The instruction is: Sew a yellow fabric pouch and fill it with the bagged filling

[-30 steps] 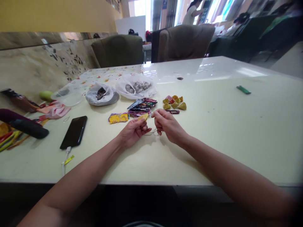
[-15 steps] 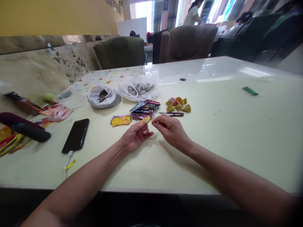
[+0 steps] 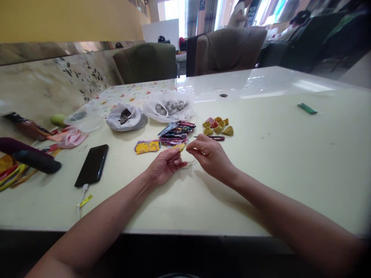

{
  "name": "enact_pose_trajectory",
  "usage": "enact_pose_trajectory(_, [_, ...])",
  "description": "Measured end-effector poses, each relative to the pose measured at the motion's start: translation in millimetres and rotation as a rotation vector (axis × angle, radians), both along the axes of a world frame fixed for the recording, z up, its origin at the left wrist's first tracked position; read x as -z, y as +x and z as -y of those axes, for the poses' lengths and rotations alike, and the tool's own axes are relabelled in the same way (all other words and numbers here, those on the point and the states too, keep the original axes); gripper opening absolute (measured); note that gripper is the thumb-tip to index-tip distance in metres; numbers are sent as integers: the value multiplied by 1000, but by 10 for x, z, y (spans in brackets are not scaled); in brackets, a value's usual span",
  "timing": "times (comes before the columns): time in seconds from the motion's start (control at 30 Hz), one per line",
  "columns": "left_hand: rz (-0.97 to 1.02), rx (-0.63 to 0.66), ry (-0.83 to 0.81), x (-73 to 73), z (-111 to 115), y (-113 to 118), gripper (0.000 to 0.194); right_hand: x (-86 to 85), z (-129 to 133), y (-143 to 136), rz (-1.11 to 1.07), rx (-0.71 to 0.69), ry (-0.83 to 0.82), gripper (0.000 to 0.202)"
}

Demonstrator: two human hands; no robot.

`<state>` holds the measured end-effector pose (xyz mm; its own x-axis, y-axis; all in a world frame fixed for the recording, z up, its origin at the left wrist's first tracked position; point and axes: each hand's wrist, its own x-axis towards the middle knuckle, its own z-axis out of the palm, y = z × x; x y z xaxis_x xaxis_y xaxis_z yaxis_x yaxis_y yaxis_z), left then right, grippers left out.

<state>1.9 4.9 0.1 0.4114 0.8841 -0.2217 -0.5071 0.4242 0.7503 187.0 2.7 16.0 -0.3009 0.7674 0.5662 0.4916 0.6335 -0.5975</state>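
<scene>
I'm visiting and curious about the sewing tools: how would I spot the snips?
On the pale table, find the right hand. Just beyond it lie the snips, partly hidden. Their slim, dark red handle sets them apart from the chunky cones behind.

Ahead of your glossy, pale cream bench (image 3: 290, 162) stand a dark green upholstered chair (image 3: 146, 61) and a brown padded armchair (image 3: 232, 50). To your left, a yellow painted wall (image 3: 72, 19) meets leaf-patterned marble panelling (image 3: 31, 81); bright windows (image 3: 172, 13) glow behind.
</scene>
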Motion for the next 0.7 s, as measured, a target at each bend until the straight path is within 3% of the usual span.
enact_pose_trajectory(0.23, [-69,-26,-13,-27,4,17,24,-30,-56,62,50,-80,-6,21])
enact_pose_trajectory(0.5, [-92,-39,10,-20,-7,-2,18,-4,-58,24,-243,-199,-296,11])
enact_pose_trajectory(0.7, [-77,-75,-5,-39,3,3,18,-72,-48,61,-159,-97,-134,13])
